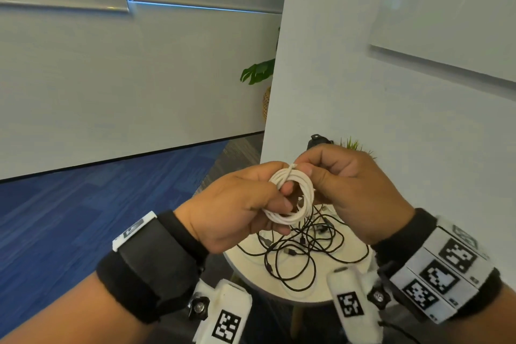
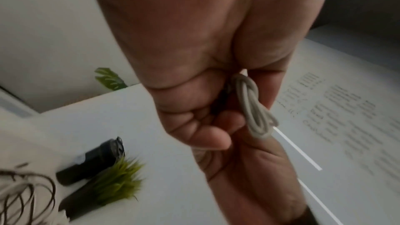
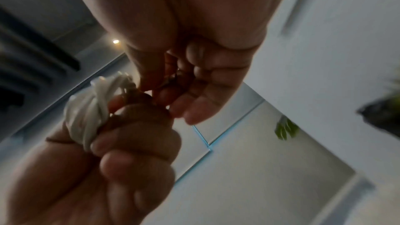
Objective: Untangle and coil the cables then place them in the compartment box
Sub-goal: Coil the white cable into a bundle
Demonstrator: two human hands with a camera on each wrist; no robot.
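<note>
A white cable [image 1: 293, 195] wound into a small coil hangs in the air between both hands above a round table. My left hand [image 1: 245, 204] grips the coil's left side, with fingers curled round the loops [image 3: 86, 121]. My right hand [image 1: 343, 184] pinches the top of the coil, where the cable end wraps across the loops [image 2: 249, 102]. Below the hands, black cables [image 1: 301, 248] lie tangled in a loose heap on the table [image 1: 251, 262]. No compartment box shows in any view.
A white partition wall [image 1: 363, 78] rises right behind the table. A dark cylindrical object [image 2: 90, 162] and a small green grass plant [image 2: 116, 182] stand at the table's far edge. Blue carpet [image 1: 83, 204] covers the floor to the left.
</note>
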